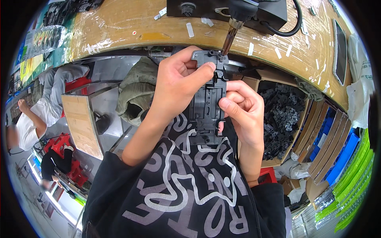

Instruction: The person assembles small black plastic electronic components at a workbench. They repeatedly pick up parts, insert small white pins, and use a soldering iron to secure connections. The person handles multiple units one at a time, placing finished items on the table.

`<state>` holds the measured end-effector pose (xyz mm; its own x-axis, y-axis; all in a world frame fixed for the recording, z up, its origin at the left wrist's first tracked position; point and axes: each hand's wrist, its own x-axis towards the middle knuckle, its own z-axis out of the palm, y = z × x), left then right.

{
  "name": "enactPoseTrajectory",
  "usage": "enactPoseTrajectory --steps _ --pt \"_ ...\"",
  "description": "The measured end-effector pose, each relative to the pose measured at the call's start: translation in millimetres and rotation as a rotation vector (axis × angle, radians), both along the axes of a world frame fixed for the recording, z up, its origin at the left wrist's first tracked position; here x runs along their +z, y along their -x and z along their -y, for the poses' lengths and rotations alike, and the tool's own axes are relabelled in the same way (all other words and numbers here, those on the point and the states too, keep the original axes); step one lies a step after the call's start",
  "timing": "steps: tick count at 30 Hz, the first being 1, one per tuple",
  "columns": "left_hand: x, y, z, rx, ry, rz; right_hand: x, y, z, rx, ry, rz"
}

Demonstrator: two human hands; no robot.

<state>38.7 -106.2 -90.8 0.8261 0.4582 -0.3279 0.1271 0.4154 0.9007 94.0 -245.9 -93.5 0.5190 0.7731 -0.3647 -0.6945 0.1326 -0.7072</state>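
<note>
A long black moulded plastic part (207, 105), with slots and raised ribs, is held upright in front of my chest. My left hand (178, 81) grips its upper left side, with the thumb pressed on its face near the top. On the lower right edge, my right hand (245, 109) pinches the part between thumb and curled fingers. A metal tool shaft (230, 37) slants down from a black holder, and its tip meets or nearly meets the part's top right corner; contact cannot be made out.
A wooden bench (131, 33) carries a black box (274, 14) with a cable. Right of my hands stands a carton of small black parts (279, 115), beside cardboard dividers (323, 137) and green plastic strips (353, 174). A khaki cloth (139, 89) hangs at left; two people sit beyond.
</note>
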Motion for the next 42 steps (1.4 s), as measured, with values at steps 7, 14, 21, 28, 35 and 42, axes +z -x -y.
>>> enactPoseTrajectory --steps 7,14,21,28,35,42 --pt "0 5 2 -0.015 0.002 -0.02 -4 4 4 0.02 0.019 -0.008" --pt "0 5 3 -0.035 -0.018 0.01 -1 3 6 0.007 0.02 0.022" --pt "-5 15 -9 -0.243 -0.267 -0.131 -4 1 9 -0.005 0.206 0.116" --pt "45 49 -90 -0.342 -0.557 -0.3 -158 -29 110 -0.638 0.604 0.124" --pt "51 19 -179 0.067 -1.626 -0.15 -321 -20 318 -1.415 0.766 -0.33" --pt "46 11 -207 -0.068 -1.808 -0.247 -205 -66 264 -1.495 0.806 0.045"
